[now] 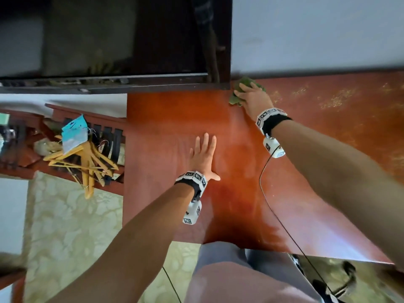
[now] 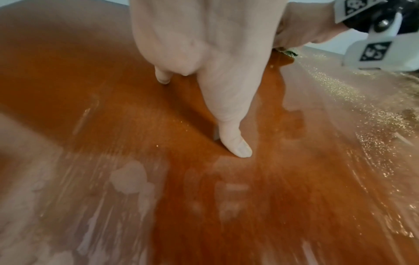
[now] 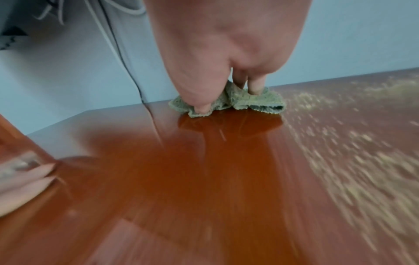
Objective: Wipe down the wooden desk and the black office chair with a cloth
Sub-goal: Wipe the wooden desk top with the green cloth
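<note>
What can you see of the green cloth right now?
The green cloth is a small, nubby, towel-like rag, crumpled into loose folds. It lies on the wooden desk at the far edge by the wall. The right hand presses on it, fingers dug into the folds. Pale dust lies beside it.

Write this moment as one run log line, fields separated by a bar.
stage: wiping desk | right hand: presses green cloth at back edge | left hand: flat on desk | dust: remains right of cloth

Reddish wooden desk [image 1: 295,204]: green cloth [image 1: 237,96], pale dust [image 1: 332,99], cable [image 1: 269,204].
</note>
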Motion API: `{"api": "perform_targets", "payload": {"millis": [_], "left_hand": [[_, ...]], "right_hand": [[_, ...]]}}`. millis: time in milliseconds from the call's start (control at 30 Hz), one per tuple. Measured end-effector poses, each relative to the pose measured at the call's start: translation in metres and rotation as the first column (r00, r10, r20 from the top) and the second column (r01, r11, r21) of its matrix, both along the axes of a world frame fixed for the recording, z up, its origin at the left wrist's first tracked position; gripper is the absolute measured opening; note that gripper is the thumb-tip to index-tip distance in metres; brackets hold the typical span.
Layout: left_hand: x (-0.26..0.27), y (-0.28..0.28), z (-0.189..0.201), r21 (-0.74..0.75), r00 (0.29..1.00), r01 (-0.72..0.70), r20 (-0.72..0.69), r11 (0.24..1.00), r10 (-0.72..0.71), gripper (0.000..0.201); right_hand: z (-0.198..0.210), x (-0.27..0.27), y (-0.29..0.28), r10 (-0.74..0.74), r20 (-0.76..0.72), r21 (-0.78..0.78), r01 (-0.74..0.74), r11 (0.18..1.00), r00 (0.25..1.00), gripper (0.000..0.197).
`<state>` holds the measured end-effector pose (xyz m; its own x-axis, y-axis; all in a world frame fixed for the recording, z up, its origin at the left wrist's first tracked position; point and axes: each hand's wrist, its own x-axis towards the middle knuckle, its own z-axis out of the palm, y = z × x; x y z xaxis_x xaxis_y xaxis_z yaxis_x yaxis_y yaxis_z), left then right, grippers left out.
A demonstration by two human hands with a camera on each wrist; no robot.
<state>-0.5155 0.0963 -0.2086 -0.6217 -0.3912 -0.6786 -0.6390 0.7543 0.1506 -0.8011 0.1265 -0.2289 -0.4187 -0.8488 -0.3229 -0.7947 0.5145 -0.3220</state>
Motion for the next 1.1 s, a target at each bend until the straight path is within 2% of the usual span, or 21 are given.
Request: {"api": "perform_targets", "payload": {"millis": [167, 367, 500, 633, 833, 933, 1100], "left_hand": [[0.004, -0.002, -0.004, 0.029, 0.999, -0.040, -0.033, 0.999, 0.041, 0.155], [0.005, -0.003, -0.005, 0.031, 0.998, -0.045, -0.039, 0.999, 0.046, 0.156], [0.004, -0.003, -0.006, 0.015, 0.999, -0.041, -0.029, 0.999, 0.042, 0.156], [0.002, -0.003, -0.005, 0.013, 0.999, -0.028, -0.015, 1.000, 0.028, 0.156], [0.001, 0.000, 0.004, -0.017, 1.000, -0.003, 0.001, 1.000, 0.003, 0.155], [0.004, 0.009, 0.013, -0.070, 0.999, 0.009, -0.045, 0.998, -0.012, 0.151], [0.032, 0.039, 0.020, -0.125, 0.986, 0.001, -0.164, 0.992, -0.022, 0.131]], "right_hand": [[0.006, -0.025, -0.029, -0.091, -0.013, -0.010, 0.091, 0.996, 0.996, 0.041], [0.000, -0.039, 0.017, -0.304, -0.067, -0.038, 0.302, 0.952, 0.950, 0.040], [-0.001, -0.037, 0.047, -0.269, -0.116, 0.034, 0.275, 0.961, 0.956, 0.048], [0.004, 0.001, 0.059, -0.275, -0.096, 0.108, 0.284, 0.953, 0.957, 0.054], [0.019, 0.093, 0.092, -0.157, -0.051, 0.148, 0.163, 0.975, 0.986, 0.062], [0.030, 0.133, 0.120, -0.065, -0.041, 0.183, 0.072, 0.981, 0.997, 0.067], [0.000, 0.179, 0.183, 0.131, 0.024, 0.190, -0.133, 0.973, 0.991, 0.073]]}}
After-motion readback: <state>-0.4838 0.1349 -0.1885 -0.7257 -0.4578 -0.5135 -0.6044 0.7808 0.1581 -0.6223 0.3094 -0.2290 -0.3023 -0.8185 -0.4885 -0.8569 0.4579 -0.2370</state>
